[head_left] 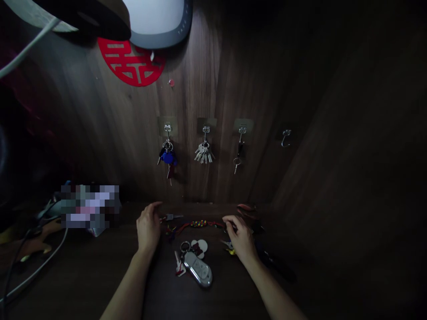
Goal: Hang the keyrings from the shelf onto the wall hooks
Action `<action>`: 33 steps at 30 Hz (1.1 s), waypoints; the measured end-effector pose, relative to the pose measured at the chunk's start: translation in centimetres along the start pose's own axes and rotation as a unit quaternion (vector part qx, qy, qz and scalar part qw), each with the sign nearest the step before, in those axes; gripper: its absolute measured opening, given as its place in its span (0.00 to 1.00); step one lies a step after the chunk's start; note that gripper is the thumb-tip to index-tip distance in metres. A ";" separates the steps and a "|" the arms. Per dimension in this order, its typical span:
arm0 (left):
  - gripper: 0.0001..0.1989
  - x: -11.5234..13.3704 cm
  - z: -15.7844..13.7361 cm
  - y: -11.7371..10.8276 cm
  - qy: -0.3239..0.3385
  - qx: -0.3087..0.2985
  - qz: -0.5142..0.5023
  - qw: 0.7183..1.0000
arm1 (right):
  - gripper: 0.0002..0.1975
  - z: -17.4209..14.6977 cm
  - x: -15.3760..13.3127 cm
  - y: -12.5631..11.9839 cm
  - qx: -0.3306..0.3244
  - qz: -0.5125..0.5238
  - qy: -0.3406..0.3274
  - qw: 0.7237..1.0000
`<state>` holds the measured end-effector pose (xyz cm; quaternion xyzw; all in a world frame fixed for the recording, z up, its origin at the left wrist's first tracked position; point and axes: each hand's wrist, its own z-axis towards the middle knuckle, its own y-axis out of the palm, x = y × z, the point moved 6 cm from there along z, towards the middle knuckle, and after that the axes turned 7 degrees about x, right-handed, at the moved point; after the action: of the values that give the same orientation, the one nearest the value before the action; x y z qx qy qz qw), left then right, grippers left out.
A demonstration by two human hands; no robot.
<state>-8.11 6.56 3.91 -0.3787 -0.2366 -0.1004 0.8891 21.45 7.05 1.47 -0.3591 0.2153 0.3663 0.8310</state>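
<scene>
My left hand rests on the dark wooden surface with its fingers stretched out, beside a key lying flat. A braided red cord with colourful beads runs across the surface between my hands. At its right end, my right hand has thumb and fingers pinched on the cord. Close under that palm lie some keys with a yellow piece, partly hidden. Nearer to me is a silver remote key fob on a ring, with a small key and a white round-lobed charm.
On the wooden back wall, three hooks hold a blue-tagged key bunch, a bunch of silver keys and a single key. A bare hook is farther right. White cable curves at left; a lamp hangs above.
</scene>
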 end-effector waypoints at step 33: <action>0.26 -0.1 -0.9 3.4 -0.199 -0.110 -0.388 0.893 | 0.10 0.8 0.1 -1.9 0.079 0.049 0.035 0.995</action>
<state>-6.67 8.26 1.16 -0.3644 -0.5239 -0.3850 0.6667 23.05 6.80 2.71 -0.2933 0.2897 0.3759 0.8299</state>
